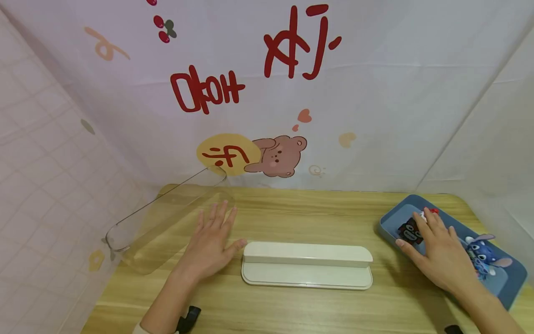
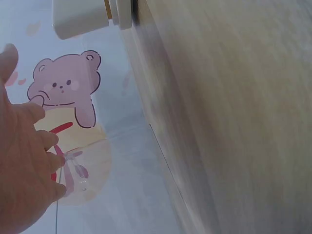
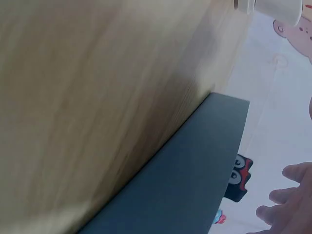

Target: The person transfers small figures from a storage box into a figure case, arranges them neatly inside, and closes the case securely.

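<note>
My left hand (image 1: 212, 248) is spread flat with straight fingers, holding nothing, between a clear plastic cover (image 1: 167, 222) and a white stepped base (image 1: 306, 273). Its fingertips overlap the cover's near side in the head view; whether they touch it, I cannot tell. At the right, my right hand (image 1: 444, 255) hovers over a blue tray (image 1: 511, 283), fingers loosely extended and gripping nothing. In the tray are a dark figure with a face (image 1: 410, 231), a blue big-eared figure (image 1: 484, 255) and a red-and-white figure (image 1: 434, 211), partly hidden by the fingers.
The wooden table (image 1: 308, 218) meets a white printed cloth (image 1: 375, 116) at the back, with a bear picture on it. More cloth hangs at the left and right. Black straps (image 1: 189, 319) show near the wrists.
</note>
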`<state>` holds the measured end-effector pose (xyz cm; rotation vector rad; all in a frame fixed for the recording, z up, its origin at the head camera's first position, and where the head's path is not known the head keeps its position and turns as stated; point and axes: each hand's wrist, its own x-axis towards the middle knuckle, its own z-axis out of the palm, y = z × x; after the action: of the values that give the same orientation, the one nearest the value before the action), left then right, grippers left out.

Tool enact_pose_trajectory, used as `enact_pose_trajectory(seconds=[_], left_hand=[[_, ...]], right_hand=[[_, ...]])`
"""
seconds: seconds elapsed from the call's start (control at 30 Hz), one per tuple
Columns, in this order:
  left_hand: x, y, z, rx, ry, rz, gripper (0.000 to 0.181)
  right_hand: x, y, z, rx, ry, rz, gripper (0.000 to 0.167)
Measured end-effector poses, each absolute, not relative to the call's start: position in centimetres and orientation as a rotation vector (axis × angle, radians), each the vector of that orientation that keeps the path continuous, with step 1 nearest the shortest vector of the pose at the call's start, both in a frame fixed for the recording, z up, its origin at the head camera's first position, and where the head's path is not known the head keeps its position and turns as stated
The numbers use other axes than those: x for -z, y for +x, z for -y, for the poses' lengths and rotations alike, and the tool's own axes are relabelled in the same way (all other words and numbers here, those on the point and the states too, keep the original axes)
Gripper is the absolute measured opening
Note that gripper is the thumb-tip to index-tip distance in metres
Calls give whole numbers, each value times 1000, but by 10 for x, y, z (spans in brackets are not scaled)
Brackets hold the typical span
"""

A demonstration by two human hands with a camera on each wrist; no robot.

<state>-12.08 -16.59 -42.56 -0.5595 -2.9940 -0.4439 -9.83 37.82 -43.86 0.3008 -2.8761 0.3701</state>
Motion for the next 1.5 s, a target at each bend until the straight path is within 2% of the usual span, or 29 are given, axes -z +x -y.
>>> enact_pose_trajectory(seconds=[0.33, 0.63, 1.5], left_hand=[[420, -116, 157, 420, -718, 2943, 116], [424, -112, 155, 428, -829, 2936, 129], [436, -97, 144, 287, -988, 2896, 121]], right_hand=[[435, -104, -386, -405, 200, 2875, 86], [437, -106, -390, -441, 149, 2875, 75], [445, -114, -394, -436, 148, 2816, 47]])
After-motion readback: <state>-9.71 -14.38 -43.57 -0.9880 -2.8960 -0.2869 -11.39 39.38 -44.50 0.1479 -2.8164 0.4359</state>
